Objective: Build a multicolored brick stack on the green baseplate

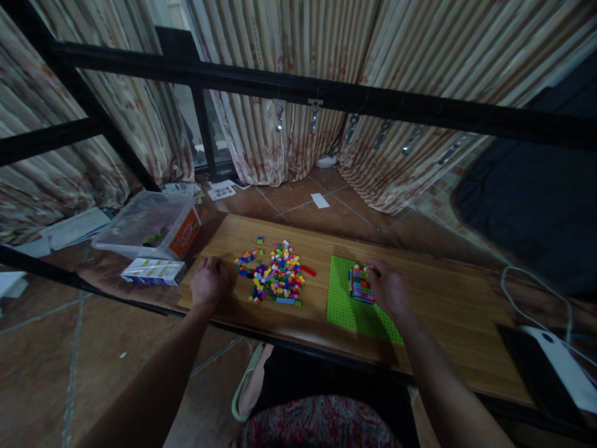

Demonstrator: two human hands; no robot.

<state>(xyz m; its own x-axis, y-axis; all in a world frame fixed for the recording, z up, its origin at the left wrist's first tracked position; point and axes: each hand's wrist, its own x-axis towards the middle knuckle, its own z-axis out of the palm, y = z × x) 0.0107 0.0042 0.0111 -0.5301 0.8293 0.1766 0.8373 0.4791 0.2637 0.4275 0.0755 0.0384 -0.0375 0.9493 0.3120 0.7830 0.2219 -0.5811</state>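
One right hand (388, 287) is making a narrow grip at the block build (359, 286), held brick: cannot tell | build is sitting on green baseplate (339, 295), upon desk (448, 311) | left hand (209, 280) is resting curled near brick pile (278, 275), contents: cannot tell

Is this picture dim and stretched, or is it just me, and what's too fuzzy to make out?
Head view: dim overall, the dark shape at right showing little detail; head view: wide-angle stretch, the curtains fanning outward toward the edges; head view: soft fine detail, neighbouring bricks in the loose pile running together, and whatever the right hand may pinch unclear.
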